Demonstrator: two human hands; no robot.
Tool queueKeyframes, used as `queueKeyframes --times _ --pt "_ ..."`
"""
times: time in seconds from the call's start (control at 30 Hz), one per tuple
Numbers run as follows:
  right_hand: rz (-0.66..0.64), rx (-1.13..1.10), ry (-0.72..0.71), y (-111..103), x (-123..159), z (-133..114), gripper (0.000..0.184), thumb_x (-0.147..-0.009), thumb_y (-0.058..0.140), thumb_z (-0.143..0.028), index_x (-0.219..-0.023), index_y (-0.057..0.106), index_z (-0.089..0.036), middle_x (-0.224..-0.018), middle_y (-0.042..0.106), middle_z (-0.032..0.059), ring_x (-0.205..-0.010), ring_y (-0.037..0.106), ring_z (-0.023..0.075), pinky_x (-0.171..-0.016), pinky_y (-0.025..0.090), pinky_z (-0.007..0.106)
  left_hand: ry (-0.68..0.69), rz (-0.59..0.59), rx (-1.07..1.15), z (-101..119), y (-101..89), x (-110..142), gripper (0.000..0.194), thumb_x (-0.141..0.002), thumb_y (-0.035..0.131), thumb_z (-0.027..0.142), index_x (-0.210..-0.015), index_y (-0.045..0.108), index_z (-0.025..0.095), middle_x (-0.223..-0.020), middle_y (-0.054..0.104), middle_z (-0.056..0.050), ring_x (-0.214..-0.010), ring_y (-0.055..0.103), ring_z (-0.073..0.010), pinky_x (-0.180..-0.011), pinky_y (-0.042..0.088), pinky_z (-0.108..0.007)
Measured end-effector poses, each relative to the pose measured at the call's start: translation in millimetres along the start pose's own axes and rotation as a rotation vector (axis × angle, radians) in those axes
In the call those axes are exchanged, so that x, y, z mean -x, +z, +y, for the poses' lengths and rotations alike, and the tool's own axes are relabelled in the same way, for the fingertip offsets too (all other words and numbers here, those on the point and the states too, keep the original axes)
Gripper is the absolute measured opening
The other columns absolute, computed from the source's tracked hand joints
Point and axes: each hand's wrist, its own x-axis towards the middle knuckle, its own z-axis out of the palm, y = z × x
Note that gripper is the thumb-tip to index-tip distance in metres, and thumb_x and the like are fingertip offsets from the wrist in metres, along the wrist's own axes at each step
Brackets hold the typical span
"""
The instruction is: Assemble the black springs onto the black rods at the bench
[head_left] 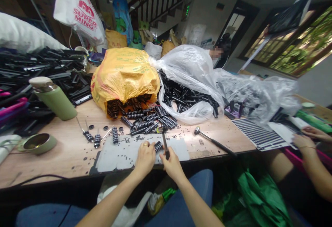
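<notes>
My left hand (pixel 145 156) is closed around a black-and-white ridged roller (pixel 158 146), over a pale mat (pixel 114 161) at the table's front edge. In my right hand (pixel 172 163) is a small hammer (pixel 165 142), gripped by its dark handle with its head up and away from me. A heap of similar ridged rollers (pixel 149 119) lies just beyond, spilling from a yellow bag (pixel 124 74). One roller (pixel 115 135) stands upright left of the hands, near a roller on a thin metal rod (pixel 97 140). Tiny dark bits dot the mat.
A second hammer (pixel 215 142) lies to the right, beside a striped sheet (pixel 259 133). Behind are a clear bag (pixel 192 64) of black tubes and, leftward, a green bottle (pixel 55 99) and a metal cup (pixel 38 144). A co-worker's hands (pixel 304 140) are at the far right.
</notes>
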Motion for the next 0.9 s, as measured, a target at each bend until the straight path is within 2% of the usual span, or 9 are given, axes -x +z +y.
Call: queueKeyframes --times 0.2,0.27,0.33,0.43,0.5,0.67,0.73,0.8,0.9 --pt "-0.091 -0.080 0.044 -3 7 6 0.024 -0.079 0.047 -0.036 -0.096 0.051 -0.020 -0.063 0.055 -0.0039 -0.041 0.049 0.0100 -0.039 0.039 0.021 0.319 0.011 -0.072 -9 4.4 11 0.035 -0.086 0.040 0.020 -0.120 0.049 0.016 -0.094 0.056 -0.011 -0.087 0.049 -0.0216 -0.073 0.041 -0.035" --pt "-0.137 -0.090 0.081 -12 9 3 0.025 -0.081 0.044 -0.040 -0.095 0.049 -0.020 -0.058 0.052 -0.0052 -0.036 0.045 0.0094 -0.036 0.035 0.020 0.416 0.017 -0.082 -14 5.6 10 0.036 -0.085 0.041 0.014 -0.120 0.049 0.015 -0.098 0.058 -0.012 -0.089 0.051 -0.0206 -0.075 0.040 -0.034" --pt "-0.110 -0.029 0.075 -27 13 -2 0.026 -0.085 0.038 -0.044 -0.087 0.048 -0.020 -0.054 0.048 -0.0056 -0.036 0.044 0.0098 -0.037 0.034 0.021 0.471 0.013 -0.100 -18 3.4 6 0.035 -0.084 0.041 0.010 -0.117 0.051 0.015 -0.099 0.060 -0.012 -0.088 0.053 -0.0195 -0.077 0.038 -0.035" --pt "0.052 0.167 -0.025 -49 23 -8 0.034 -0.089 0.027 -0.045 -0.071 0.043 -0.022 -0.054 0.048 -0.0026 -0.046 0.050 0.0126 -0.047 0.036 0.022 0.479 -0.014 -0.155 -18 -4.8 -1 0.036 -0.082 0.042 0.006 -0.115 0.052 0.017 -0.097 0.062 -0.009 -0.086 0.055 -0.0186 -0.081 0.034 -0.040" --pt "0.110 0.297 -0.075 -57 30 -7 0.036 -0.091 0.021 -0.043 -0.070 0.042 -0.022 -0.058 0.052 0.0005 -0.054 0.053 0.0151 -0.052 0.036 0.024 0.477 -0.030 -0.193 -16 -10.1 -2 0.037 -0.082 0.041 0.006 -0.115 0.052 0.018 -0.098 0.063 -0.008 -0.087 0.055 -0.0188 -0.083 0.032 -0.042" --pt "-0.043 0.618 0.004 -56 39 -3 0.037 -0.091 0.017 -0.037 -0.072 0.044 -0.021 -0.058 0.058 0.0053 -0.053 0.057 0.0203 -0.049 0.029 0.026 0.419 -0.047 -0.302 -6 -10.5 5 0.037 -0.084 0.037 0.007 -0.117 0.051 0.018 -0.103 0.063 -0.008 -0.092 0.055 -0.0207 -0.086 0.032 -0.043" --pt "-0.022 0.600 -0.033 -56 40 -13 0.038 -0.092 0.017 -0.038 -0.071 0.044 -0.021 -0.057 0.057 0.0045 -0.052 0.057 0.0197 -0.049 0.029 0.025 0.394 -0.039 -0.332 1 -6.0 11 0.037 -0.085 0.036 0.010 -0.120 0.048 0.015 -0.113 0.060 -0.009 -0.102 0.053 -0.0218 -0.091 0.031 -0.042" --pt "0.044 0.511 -0.120 -56 41 -30 0.039 -0.092 0.016 -0.040 -0.071 0.043 -0.021 -0.056 0.056 0.0029 -0.051 0.055 0.0177 -0.049 0.030 0.024 0.384 -0.025 -0.338 8 -0.6 16 0.041 -0.086 0.039 0.023 -0.125 0.043 0.009 -0.126 0.051 -0.013 -0.115 0.044 -0.0248 -0.098 0.026 -0.042" --pt "0.097 0.400 -0.233 -48 44 -50 0.039 -0.093 0.016 -0.040 -0.072 0.044 -0.021 -0.057 0.055 0.0021 -0.050 0.054 0.0153 -0.048 0.032 0.022 0.383 -0.033 -0.319 15 6.9 25 0.061 -0.083 0.040 0.043 -0.130 0.035 0.004 -0.135 0.039 -0.018 -0.128 0.028 -0.0297 -0.103 0.019 -0.044"
